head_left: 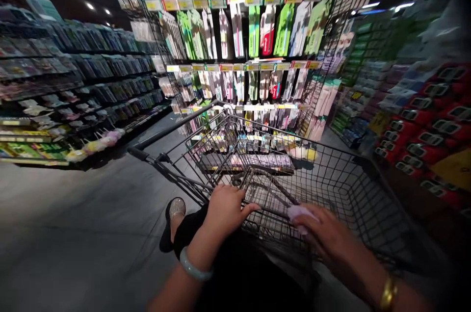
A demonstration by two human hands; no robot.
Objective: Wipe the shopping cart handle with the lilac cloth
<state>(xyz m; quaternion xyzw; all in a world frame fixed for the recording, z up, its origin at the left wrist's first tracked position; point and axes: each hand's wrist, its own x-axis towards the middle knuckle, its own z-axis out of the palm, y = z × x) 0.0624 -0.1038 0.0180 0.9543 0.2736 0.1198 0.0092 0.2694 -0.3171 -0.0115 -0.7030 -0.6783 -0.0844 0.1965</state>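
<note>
A dark wire shopping cart (274, 211) stands sideways in front of me, its handle (172, 129) at the left. My left hand (225, 208) is closed over the near top rail of the basket, with its thumb stretched along the rail. Farther right on the same rail, my right hand (327, 227) is closed around a crumpled pale lilac cloth (299, 214), which touches the rail. Whether it is fabric or tissue I cannot tell. Some of the right fingers are hidden behind the hand. Bare wire mesh shows through the basket.
Beyond the cart rises a rack (243, 66) of hanging toothbrush-like packs. Stocked shelves (110, 62) line the left side. Red packs with dark handles (423, 120) are stacked at the right. A shoe (172, 219) rests on the grey floor (91, 233) beside the cart.
</note>
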